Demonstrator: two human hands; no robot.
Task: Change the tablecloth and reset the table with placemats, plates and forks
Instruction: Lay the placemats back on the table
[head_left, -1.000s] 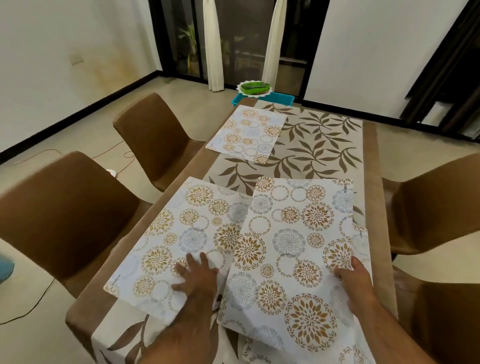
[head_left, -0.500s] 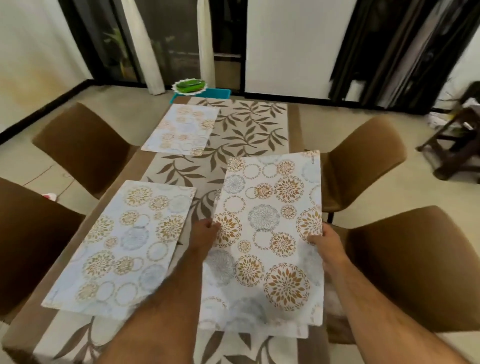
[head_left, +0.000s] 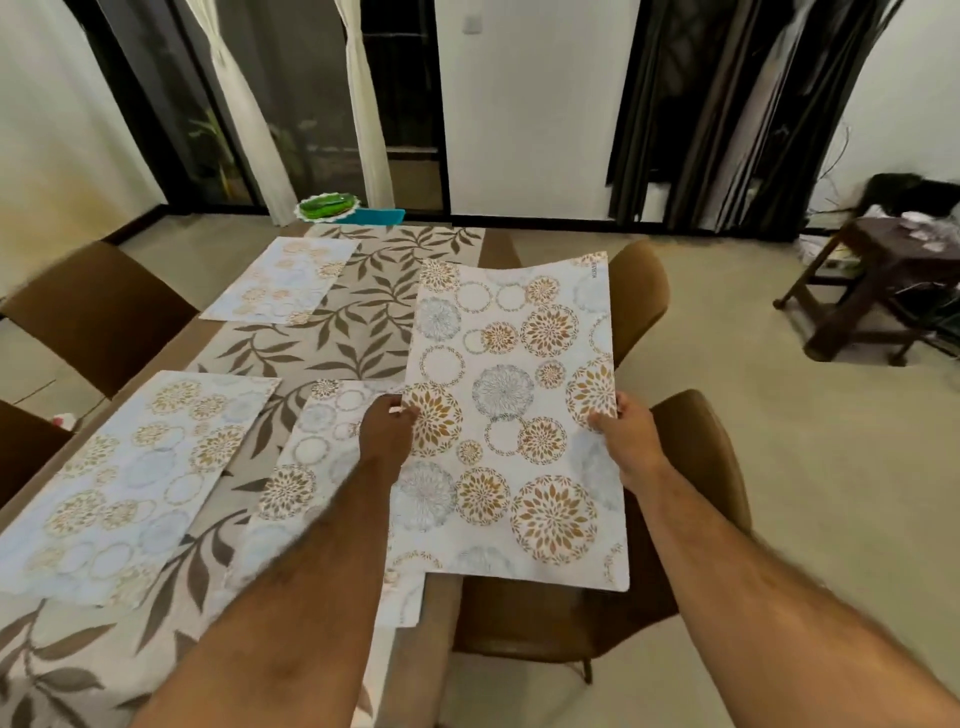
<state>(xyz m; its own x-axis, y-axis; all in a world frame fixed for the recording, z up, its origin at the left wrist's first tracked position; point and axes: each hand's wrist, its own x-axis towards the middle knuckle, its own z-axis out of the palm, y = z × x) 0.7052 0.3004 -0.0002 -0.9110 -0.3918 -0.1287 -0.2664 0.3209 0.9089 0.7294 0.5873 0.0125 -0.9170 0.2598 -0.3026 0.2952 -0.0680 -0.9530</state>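
A white placemat with gold and blue flower circles is lifted above the table's right edge. My left hand grips its left edge and my right hand grips its right edge. Below it, another placemat lies on the near right of the table, partly hidden by my left arm. A third placemat lies flat at the near left, and one more at the far left. The leaf-patterned tablecloth covers the table.
Brown chairs stand on both sides: two on the left, two on the right. Green plates sit on a teal stool beyond the far end. A dark wooden side table stands at the right.
Both hands have lifted the top placemat off the one beneath and carried it right, out over the table's right edge. The view has swung right.
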